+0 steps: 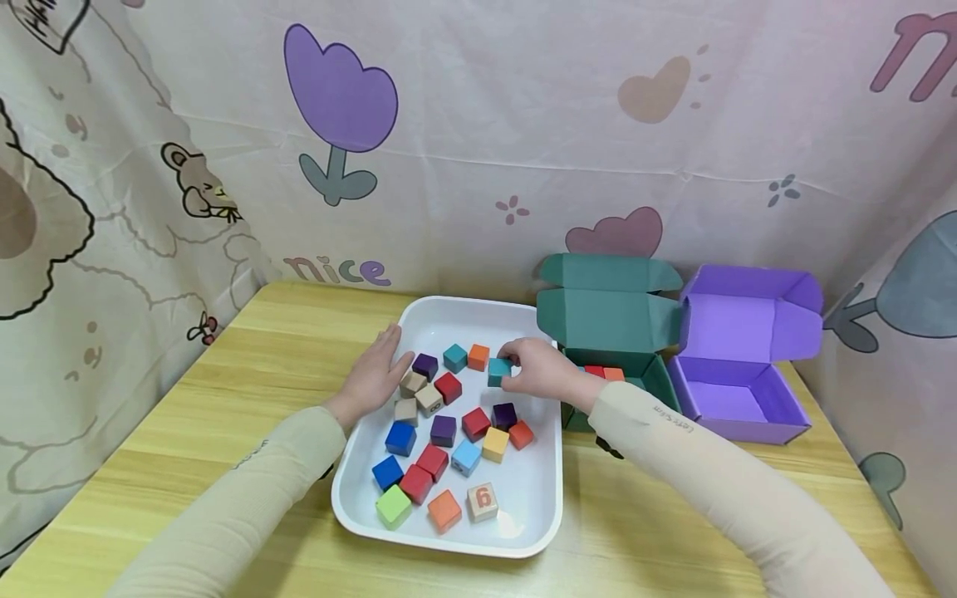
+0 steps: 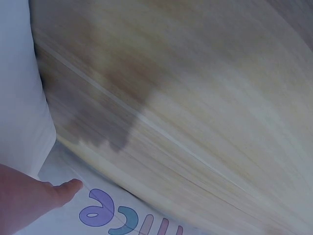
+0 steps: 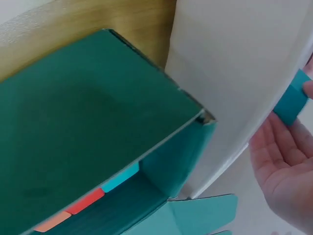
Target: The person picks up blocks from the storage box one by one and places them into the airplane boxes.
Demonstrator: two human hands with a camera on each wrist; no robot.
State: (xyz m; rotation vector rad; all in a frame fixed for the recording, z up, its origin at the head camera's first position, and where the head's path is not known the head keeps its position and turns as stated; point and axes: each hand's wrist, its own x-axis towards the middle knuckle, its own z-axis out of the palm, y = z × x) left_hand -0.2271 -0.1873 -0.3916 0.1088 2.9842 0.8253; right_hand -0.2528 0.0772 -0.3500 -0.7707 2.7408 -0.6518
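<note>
Between the fingers and thumb of my right hand (image 1: 542, 368) is a teal wooden block (image 1: 498, 372), pinched over the upper right of the white tray (image 1: 478, 536). In the right wrist view the same teal block (image 3: 292, 100) shows beside the curled fingers. My left hand (image 1: 371, 372) rests on the tray's left rim with fairly straight fingers, holding no block. Near it lie a dark purple block (image 1: 425, 365) and several plain wooden blocks (image 1: 406, 410). Another teal block (image 1: 455, 358) and an orange block (image 1: 478, 357) sit just left of the pinched one.
Right of the tray stands an open green box (image 1: 620, 320) with red, orange and teal blocks inside. An open purple box (image 1: 736, 399) stands beside it. More coloured blocks, such as a lime green one (image 1: 393, 507), lie across the tray. A printed curtain (image 1: 463, 100) hangs behind the table.
</note>
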